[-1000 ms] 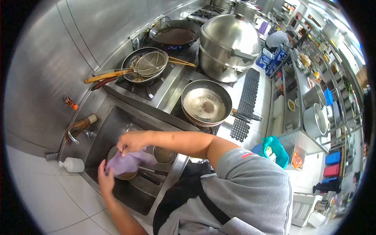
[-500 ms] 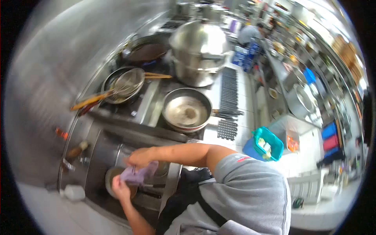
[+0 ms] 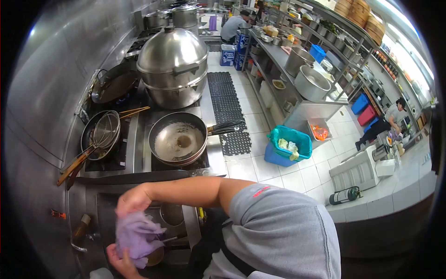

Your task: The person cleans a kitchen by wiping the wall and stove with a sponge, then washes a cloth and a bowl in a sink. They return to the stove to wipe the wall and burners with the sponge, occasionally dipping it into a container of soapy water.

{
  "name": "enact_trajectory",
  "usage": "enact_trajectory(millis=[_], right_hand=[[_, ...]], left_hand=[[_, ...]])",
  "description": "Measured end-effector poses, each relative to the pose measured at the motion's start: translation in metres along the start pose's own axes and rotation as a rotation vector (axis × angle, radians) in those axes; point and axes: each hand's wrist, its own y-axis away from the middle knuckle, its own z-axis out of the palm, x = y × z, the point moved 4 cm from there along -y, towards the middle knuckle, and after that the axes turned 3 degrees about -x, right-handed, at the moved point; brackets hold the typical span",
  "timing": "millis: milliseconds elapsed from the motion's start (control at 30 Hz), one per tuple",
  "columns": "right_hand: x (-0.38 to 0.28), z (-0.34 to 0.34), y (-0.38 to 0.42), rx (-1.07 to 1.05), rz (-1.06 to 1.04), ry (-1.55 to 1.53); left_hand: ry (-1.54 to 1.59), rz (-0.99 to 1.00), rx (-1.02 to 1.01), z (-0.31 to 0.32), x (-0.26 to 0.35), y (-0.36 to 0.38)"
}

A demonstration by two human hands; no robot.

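A purple cloth (image 3: 137, 237) hangs bunched between my two hands over a metal sink area. My right hand (image 3: 134, 200) grips its upper end, with the forearm reaching across from the grey sleeve. Lower down, my left hand (image 3: 121, 262) pinches the cloth's near edge between thumb and fingers. Beneath the cloth, part of a round pan or bowl (image 3: 155, 255) shows; the rest is covered. A round, dark metal pan-like vessel (image 3: 172, 215) lies beside the cloth, partly behind my right forearm.
A frying pan (image 3: 180, 139) sits on the stove, its handle jutting over the edge. Nearby are a strainer (image 3: 107, 129) on a wok, a large lidded steamer (image 3: 173, 65) and a dark wok (image 3: 116, 86). A teal-lined bin (image 3: 290, 142) stands on the floor. Two people work farther off.
The view has swung, shifting the stove leftward in the frame. Both hands still hold the cloth, now more spread out and hanging, with the hands farther apart.
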Motion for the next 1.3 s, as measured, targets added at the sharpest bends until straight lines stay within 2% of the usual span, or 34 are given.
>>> enact_trajectory(millis=[33,67,100,167,233,300,367,467,533,567,633,700,733,767,800,833,867,933,1000,1100,1167,1200,1267,1300], right_hand=[[-0.015,0.013,0.002,0.028,-0.125,-0.418],[-0.003,0.012,0.000,0.044,-0.139,-0.412],[0.019,0.005,-0.006,0.198,-0.109,-0.368],[0.064,0.002,-0.015,0.427,0.012,-0.261],[0.103,0.004,-0.027,0.389,0.158,-0.212],[0.121,0.008,-0.029,0.360,0.207,-0.201],[0.128,0.009,-0.026,0.354,0.220,-0.206],[0.134,0.010,-0.025,0.367,0.226,-0.196],[0.134,0.008,-0.022,0.382,0.226,-0.187],[0.134,0.008,-0.016,0.387,0.229,-0.182],[0.136,0.003,-0.016,0.399,0.211,-0.179],[0.136,0.001,-0.016,0.415,0.201,-0.184],[0.138,0.001,-0.017,0.419,0.199,-0.192],[0.142,0.001,-0.021,0.415,0.201,-0.207],[0.145,0.006,-0.027,0.398,0.207,-0.223],[0.144,0.008,-0.034,0.388,0.216,-0.227],[0.144,0.010,-0.043,0.376,0.222,-0.233],[0.148,0.013,-0.068,0.354,0.232,-0.216],[0.154,0.017,-0.094,0.325,0.243,-0.193],[0.158,0.025,-0.143,0.265,0.210,-0.135],[0.158,0.033,-0.180,0.226,0.152,-0.082],[0.161,0.033,-0.196,0.208,0.114,-0.052],[0.167,0.035,-0.231,0.153,0.002,-0.002],[0.168,0.036,-0.247,0.123,-0.060,-0.020]], left_hand=[[0.006,0.006,-0.014,-0.002,0.012,-0.003],[0.177,-0.068,0.082,-0.004,0.024,-0.007],[0.347,-0.147,0.175,-0.003,0.028,-0.011],[0.350,-0.142,0.128,-0.002,0.002,-0.016],[0.323,-0.213,0.128,-0.002,-0.025,-0.018],[0.266,-0.251,0.136,-0.006,-0.038,-0.012],[0.207,-0.284,0.141,-0.010,-0.046,-0.005],[0.280,-0.233,0.140,-0.007,-0.039,0.004],[0.041,-0.352,0.255,-0.016,-0.031,0.015],[0.040,-0.352,0.257,-0.021,-0.035,0.017],[-0.021,-0.388,0.258,-0.042,-0.060,0.023],[0.282,-0.464,0.618,-0.078,-0.126,0.018],[0.366,-0.478,0.566,-0.109,-0.158,0.022],[0.263,-0.443,0.712,-0.112,-0.099,0.023],[0.255,-0.363,0.725,-0.146,-0.125,0.028],[0.047,-0.338,0.632,-0.178,-0.125,0.029],[0.075,-0.341,0.728,-0.193,-0.109,0.031],[-0.334,-0.306,0.971,-0.229,-0.097,0.026],[-0.450,-0.410,0.966,-0.267,-0.120,0.024],[-0.559,-0.519,0.956,-0.282,-0.131,0.020],[-0.618,-0.575,0.822,-0.296,-0.169,0.015],[-0.618,-0.589,0.839,-0.301,-0.172,0.017],[-0.708,-0.613,0.747,-0.295,-0.161,0.014],[-0.804,-0.662,0.808,-0.298,-0.157,0.013]])
